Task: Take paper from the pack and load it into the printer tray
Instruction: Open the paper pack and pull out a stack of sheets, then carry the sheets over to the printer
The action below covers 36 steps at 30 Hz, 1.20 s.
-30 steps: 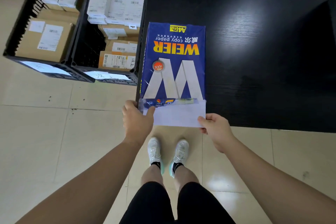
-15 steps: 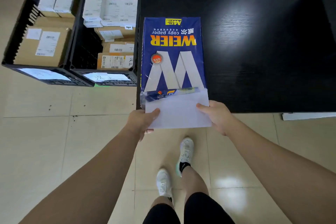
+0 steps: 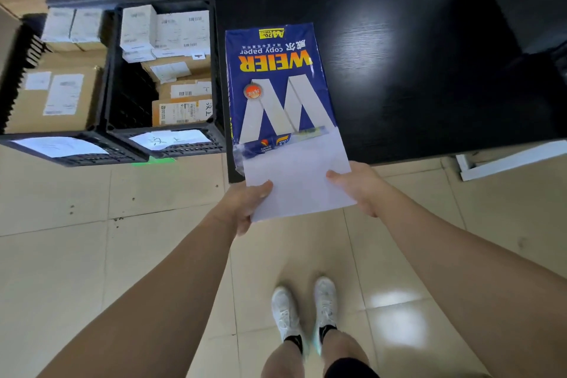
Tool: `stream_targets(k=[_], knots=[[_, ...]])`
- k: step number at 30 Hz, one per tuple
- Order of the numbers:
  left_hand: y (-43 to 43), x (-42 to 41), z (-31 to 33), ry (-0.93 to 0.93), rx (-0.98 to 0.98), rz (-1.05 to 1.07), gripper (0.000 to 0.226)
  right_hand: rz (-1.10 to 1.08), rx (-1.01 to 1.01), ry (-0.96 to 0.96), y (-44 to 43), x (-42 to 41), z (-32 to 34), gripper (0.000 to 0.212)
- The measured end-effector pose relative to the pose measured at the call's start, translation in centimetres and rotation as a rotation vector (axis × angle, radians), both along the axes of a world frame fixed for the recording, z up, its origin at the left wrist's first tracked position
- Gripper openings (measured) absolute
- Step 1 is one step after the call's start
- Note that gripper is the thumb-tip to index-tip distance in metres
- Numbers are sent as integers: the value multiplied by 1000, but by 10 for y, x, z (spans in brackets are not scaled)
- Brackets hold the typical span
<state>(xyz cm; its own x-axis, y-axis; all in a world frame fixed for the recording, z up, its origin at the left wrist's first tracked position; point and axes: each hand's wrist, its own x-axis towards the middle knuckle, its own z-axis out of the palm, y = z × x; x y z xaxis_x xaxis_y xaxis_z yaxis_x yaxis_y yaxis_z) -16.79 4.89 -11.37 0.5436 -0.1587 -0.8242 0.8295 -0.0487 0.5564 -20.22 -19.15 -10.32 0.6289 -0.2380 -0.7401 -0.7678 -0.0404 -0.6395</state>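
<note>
- Paper (image 3: 299,176): a white sheaf stands partway out of the torn near end of the blue pack (image 3: 277,86), its free end hanging past the bench (image 3: 399,70) edge over the tiled floor (image 3: 92,239). The far end is inside the wrapper, so I cannot tell how much of it is left to come out.
- The pack lies flat at the bench's near-left corner, opening toward me. I judge that this is deliberate: the bench bears the ream's weight while the sheets slide out along their length rather than being lifted.
- My left hand (image 3: 245,204) holds the sheaf's left edge, thumb on top and fingers underneath, a pinching grip closed on the paper.
- My right hand (image 3: 359,186) mirrors it on the right edge, thumb across the top face, fingers hidden beneath, likewise closed on the paper.
- One hand at each side keeps the sheaf level and, I think, stops it from fanning or buckling.
- Both forearms reach forward, nearly straight, converging on the sheaf, wrists low and roughly level with the bench top.
- No printer or tray is in view, so I read this as the drawing-out step, with loading not yet begun.
- Black crates (image 3: 129,120) of cardboard boxes sit on the floor just left of the bench, clear of the pull.
</note>
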Motion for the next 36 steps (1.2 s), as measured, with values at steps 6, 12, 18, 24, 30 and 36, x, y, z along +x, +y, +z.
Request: stream_targets(k=[6,12,18,24,30,36], knots=[[-1,-50,12,-44,55,33,36,10,10,-3,7,-50,14,26],[-3,-110,32,-34,58,66,23,35,-7,32,6,-104,28,28],[-8,-171,62,-62,63,65,58,-2,17,-10,3,-161,52,28],[-13,-204,98,-148,105,-13,61,-43,49,-91,-6,-206,87,28],[-50,-185,145,-251,171,-149,26,-215,74,-219,-30,-230,129,22],[-121,-160,191,-437,79,-394,15,-475,-9,-327,-64,-254,173,17]])
